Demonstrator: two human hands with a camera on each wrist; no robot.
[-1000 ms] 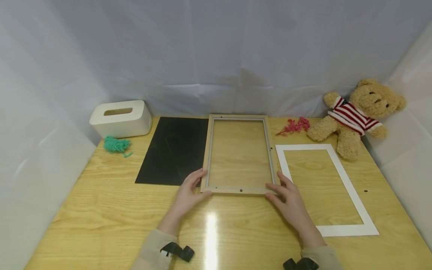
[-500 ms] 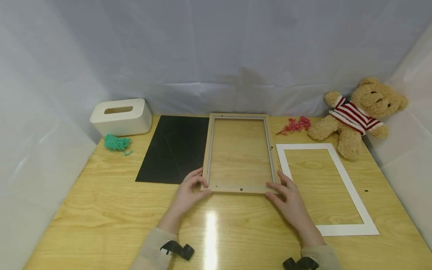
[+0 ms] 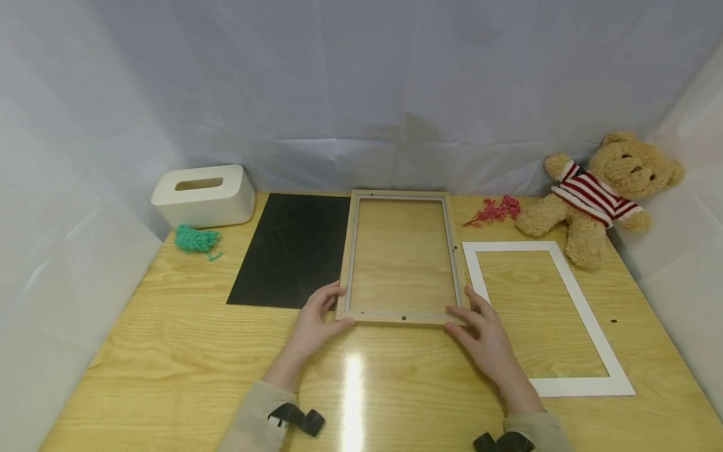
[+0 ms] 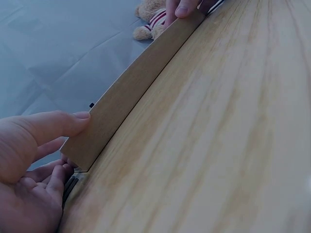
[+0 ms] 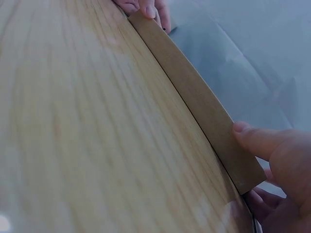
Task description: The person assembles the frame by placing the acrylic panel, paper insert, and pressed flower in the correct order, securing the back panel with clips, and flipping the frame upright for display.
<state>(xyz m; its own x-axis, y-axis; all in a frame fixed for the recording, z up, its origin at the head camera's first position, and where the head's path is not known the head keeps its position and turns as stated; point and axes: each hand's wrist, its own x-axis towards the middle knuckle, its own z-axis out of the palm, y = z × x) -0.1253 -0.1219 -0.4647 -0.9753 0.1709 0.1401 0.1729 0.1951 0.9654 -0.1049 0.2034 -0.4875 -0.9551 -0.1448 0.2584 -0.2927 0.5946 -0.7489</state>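
Observation:
A light wooden picture frame (image 3: 384,318) lies back side up on the table, with bare wood grain showing through its opening. My left hand (image 3: 313,323) grips its near left corner, thumb against the front edge and fingers along the side. At the near right corner my right hand (image 3: 480,333) holds it the same way. In the left wrist view the frame's front edge (image 4: 131,87) stands flush on the tabletop; the right wrist view shows my right thumb (image 5: 252,138) against that edge. A black backing board (image 3: 288,251) lies left of the frame, a white mat (image 3: 582,307) right of it.
At the back left stand a white tissue box (image 3: 198,210) and a bundle of green yarn (image 3: 194,240). Pink dried flowers (image 3: 497,210) and a teddy bear (image 3: 604,194) are at the back right. A small black bit (image 3: 614,321) lies right of the mat. Fabric walls enclose the table.
My left index finger came over the frame's corner half a second ago and is back at its side now. Frame and right hand have stayed in place.

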